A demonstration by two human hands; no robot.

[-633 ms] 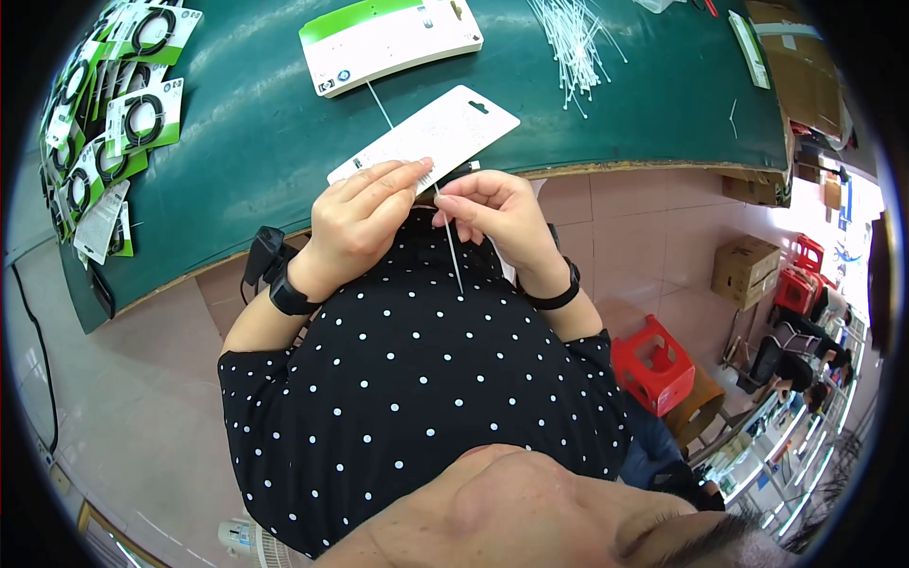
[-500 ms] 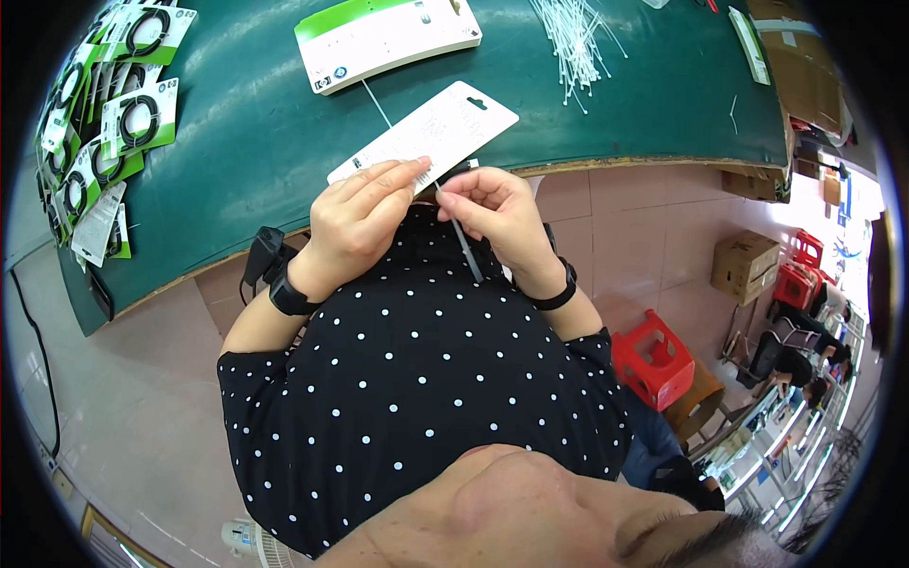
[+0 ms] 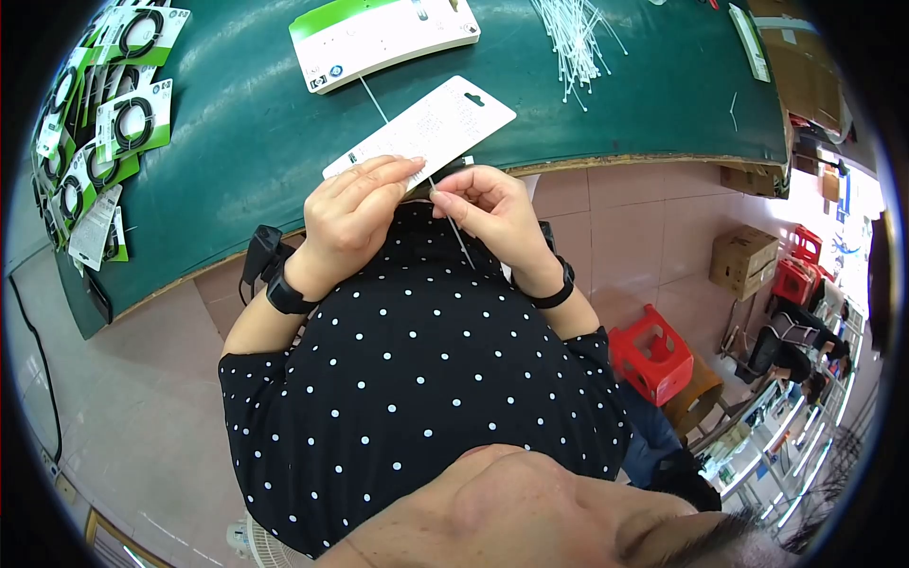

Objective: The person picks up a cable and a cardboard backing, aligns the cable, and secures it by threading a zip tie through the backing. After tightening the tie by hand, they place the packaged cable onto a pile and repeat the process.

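A white backing card [image 3: 450, 118] with a hang slot at its far end is held slanted at the table's near edge. My left hand [image 3: 350, 204] is closed on its near end, fingers lying across the printed side. Thumb and forefinger of my right hand [image 3: 497, 213] pinch a thin cable tie [image 3: 460, 240] at the card's lower edge. Its tail hangs down toward my shirt. Something black, probably a coiled cable, shows partly under the card; the card hides the rest. Beyond the card lies another cable tie [image 3: 374, 98].
A stack of white and green cards [image 3: 388, 47] lies ahead on the green table [image 3: 663, 104]. Loose white cable ties [image 3: 578, 47] are spread to its right. Carded black cables [image 3: 133, 123] pile up at the left. A red stool [image 3: 653, 355] stands on the floor at right.
Both hands and the card have shifted slightly left. The cable tie's tail has turned and now looks thinner. The grips look the same.
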